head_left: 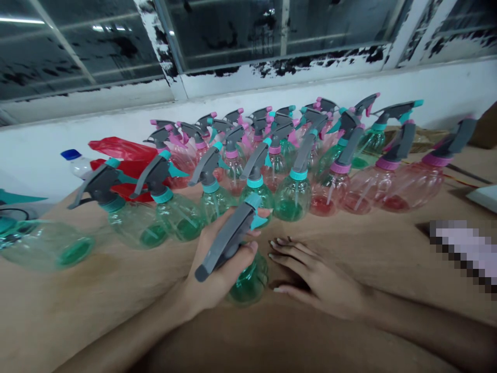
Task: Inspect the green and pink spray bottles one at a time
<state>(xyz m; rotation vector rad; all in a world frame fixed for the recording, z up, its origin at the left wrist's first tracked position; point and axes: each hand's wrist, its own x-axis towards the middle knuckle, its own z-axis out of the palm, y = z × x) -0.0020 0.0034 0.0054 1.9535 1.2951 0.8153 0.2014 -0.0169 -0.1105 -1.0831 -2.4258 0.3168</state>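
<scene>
My left hand [217, 269] is wrapped round the neck of a green spray bottle [248, 282] with a grey trigger head and teal collar; the bottle stands on the brown table [97, 290] just in front of me. Right beside that bottle, my right hand [310, 272] lies flat on the table with its fingers stretched out, its fingertips close to the bottle's body and nothing in it.
Several green and pink spray bottles [295, 191] stand in rows behind, up to the white wall. A red plastic bag [124, 155] and a white bottle with a blue cap [77, 163] lie at the back left. A green bottle [42, 248] sits at the far left.
</scene>
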